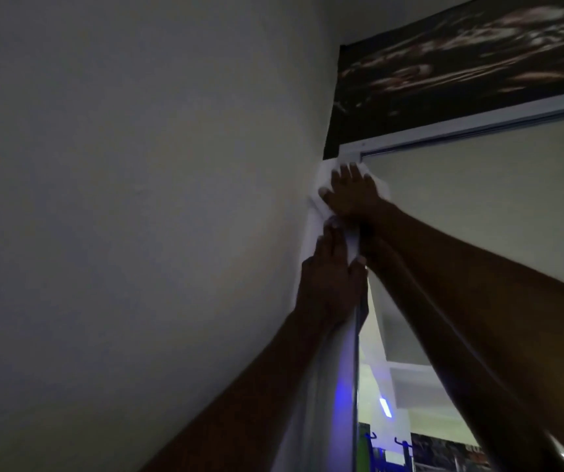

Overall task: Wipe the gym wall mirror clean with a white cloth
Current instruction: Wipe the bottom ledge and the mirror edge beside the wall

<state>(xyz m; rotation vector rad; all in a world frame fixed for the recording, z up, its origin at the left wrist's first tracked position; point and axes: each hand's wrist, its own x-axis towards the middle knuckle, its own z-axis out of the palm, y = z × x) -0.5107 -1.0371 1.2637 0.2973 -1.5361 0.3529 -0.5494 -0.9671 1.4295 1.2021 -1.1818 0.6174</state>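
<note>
The wall mirror (pixel 484 212) fills the right side, seen from below, with its pale frame (pixel 333 396) running up the left edge and across the top. A white cloth (pixel 321 180) lies at the mirror's top left corner. My right hand (pixel 352 194) presses flat on the cloth with fingers spread, arm stretched up. Just below it, my left hand (pixel 331 277) holds the frame's left side, fingers along the outer face and thumb on the mirror side. I cannot tell whether the cloth's lower end lies under those fingers.
A plain pale wall (pixel 137 199) meets the mirror's frame on the left. A dark poster (pixel 461 59) hangs directly above the mirror's top rail. The glass low down reflects gym racks and a blue light (pixel 385 407). The room is dim.
</note>
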